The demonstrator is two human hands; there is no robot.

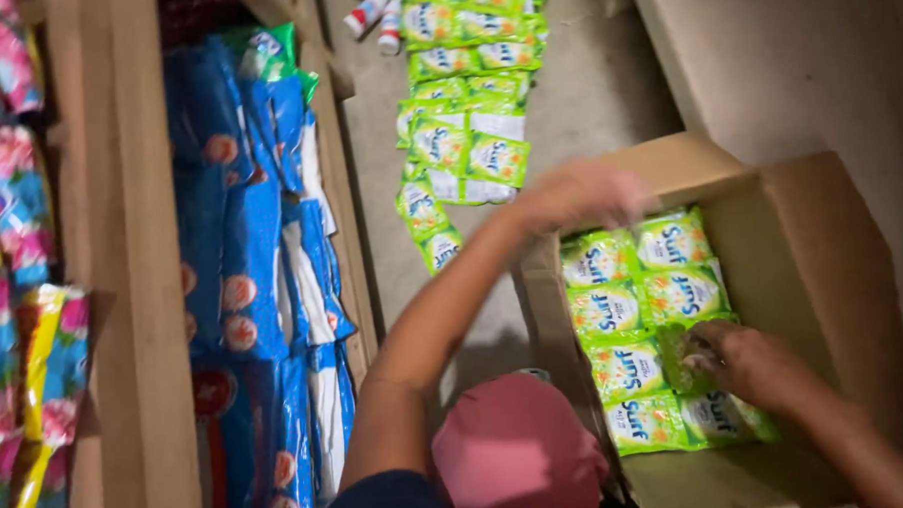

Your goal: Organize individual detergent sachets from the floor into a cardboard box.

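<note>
At lower right, the right hand [751,364] pinches green sachets [638,308] packed flat in the cardboard box [822,261]; the blurred left hand [580,194] hovers at its rim, grip unclear.

Dim, soft focus — left hand [580,194] motion-blurred.

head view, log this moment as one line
left hand: over box rim, blurred | right hand: on green sachets | cardboard box: open, on floor
</note>
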